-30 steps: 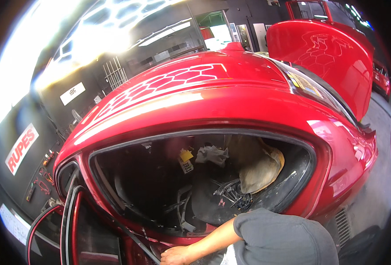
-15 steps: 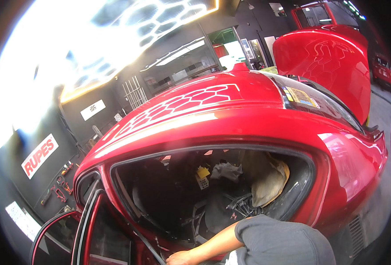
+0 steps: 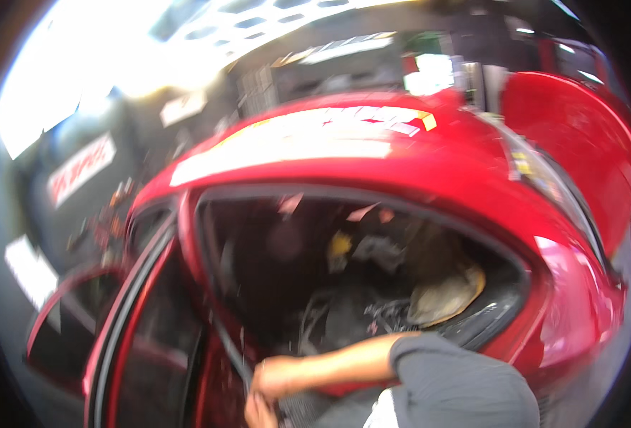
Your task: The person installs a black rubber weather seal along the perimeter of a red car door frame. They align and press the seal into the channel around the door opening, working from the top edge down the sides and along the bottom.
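Observation:
My right arm, in a dark grey sleeve, reaches leftward across the lower part of the view. At its end my right hand [image 3: 276, 378] is closed, its fingers curled down; what they hold is hidden. Just below it, part of my left hand [image 3: 260, 412] shows at the bottom edge, too blurred to read its fingers. Both hands are close together beside a dark strip [image 3: 231, 353] along the door opening of a red car [image 3: 344, 167]. An opened car door [image 3: 151, 349] with a dark window stands left of them.
Inside the car are a beige cloth-like cover [image 3: 444, 299], a grey cloth [image 3: 380, 253], a yellow item [image 3: 340, 244] and loose black wiring [image 3: 394, 314]. The raised red hood [image 3: 572, 150] is at the far right. Tools [image 3: 112, 217] hang on the dark left wall.
The view has shifted and blurred, so the car sits differently in it. My right hand appears higher, and part of my left hand has come into sight below it.

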A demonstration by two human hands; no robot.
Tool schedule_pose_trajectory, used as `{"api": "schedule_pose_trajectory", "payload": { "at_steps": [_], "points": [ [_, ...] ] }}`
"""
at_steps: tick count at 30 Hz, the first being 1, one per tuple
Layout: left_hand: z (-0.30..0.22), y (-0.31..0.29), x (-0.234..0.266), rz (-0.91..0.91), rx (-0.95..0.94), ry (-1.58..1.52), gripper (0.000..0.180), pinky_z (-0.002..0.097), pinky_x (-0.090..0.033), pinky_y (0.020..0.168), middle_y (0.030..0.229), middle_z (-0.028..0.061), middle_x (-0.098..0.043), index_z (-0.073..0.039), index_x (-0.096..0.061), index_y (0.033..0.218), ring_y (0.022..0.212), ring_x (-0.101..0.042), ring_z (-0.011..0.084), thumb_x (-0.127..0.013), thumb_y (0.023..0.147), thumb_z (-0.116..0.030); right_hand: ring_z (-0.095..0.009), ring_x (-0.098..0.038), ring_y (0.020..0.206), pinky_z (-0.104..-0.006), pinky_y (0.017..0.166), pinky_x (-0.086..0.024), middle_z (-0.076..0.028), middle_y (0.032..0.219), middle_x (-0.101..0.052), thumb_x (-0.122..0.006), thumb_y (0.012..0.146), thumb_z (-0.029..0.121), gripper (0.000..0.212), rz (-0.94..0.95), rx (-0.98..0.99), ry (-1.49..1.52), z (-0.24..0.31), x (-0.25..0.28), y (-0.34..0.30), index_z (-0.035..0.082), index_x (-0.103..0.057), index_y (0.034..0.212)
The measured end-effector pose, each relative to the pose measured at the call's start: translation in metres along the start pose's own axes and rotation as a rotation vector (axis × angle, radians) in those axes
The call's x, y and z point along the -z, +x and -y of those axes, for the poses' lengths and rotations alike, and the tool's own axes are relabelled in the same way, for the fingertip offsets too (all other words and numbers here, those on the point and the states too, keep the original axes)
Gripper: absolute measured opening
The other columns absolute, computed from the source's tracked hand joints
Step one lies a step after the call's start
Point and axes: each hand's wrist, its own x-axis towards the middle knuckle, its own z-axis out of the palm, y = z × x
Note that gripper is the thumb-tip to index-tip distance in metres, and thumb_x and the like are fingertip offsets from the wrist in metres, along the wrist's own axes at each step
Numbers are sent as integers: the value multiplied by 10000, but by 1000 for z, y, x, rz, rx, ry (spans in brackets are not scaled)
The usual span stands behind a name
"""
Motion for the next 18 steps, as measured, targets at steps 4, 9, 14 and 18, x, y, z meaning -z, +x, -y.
{"api": "schedule_pose_trajectory", "payload": {
  "at_steps": [4,9,14,18],
  "points": [
    [3,14,-38,-3,-21,-59,285,428,-454,599,715,121,-611,-12,-617,1026,640,-588,220,-476,1111,-244,-371,-715,853,-481,770,-582,-150,850,-728,-769,777,278,225,-20,-66,-99,-27,21,-39,79,-742,879],
    [-9,16,-29,-97,-103,5,317,432,-465,609,680,137,-589,-12,-569,926,618,-613,289,-470,1116,-246,-315,-681,819,-442,792,-564,-112,793,-676,-758,795,212,178,-119,-39,-157,-20,33,-28,72,-649,794],
    [9,22,-26,58,93,-159,292,317,-449,582,717,29,-600,-40,-602,983,606,-570,153,-447,1137,-234,-339,-696,818,-459,784,-571,-126,810,-695,-751,811,192,173,-29,-111,-47,-29,24,-23,48,-656,819],
    [31,32,-16,247,381,-946,332,252,-479,601,790,0,-590,-54,-616,1347,621,-526,100,-485,1143,-282,-258,-768,944,-416,852,-599,-176,979,-766,-760,892,211,235,157,-336,518,-39,44,-40,37,-741,1048]
  ]
}}
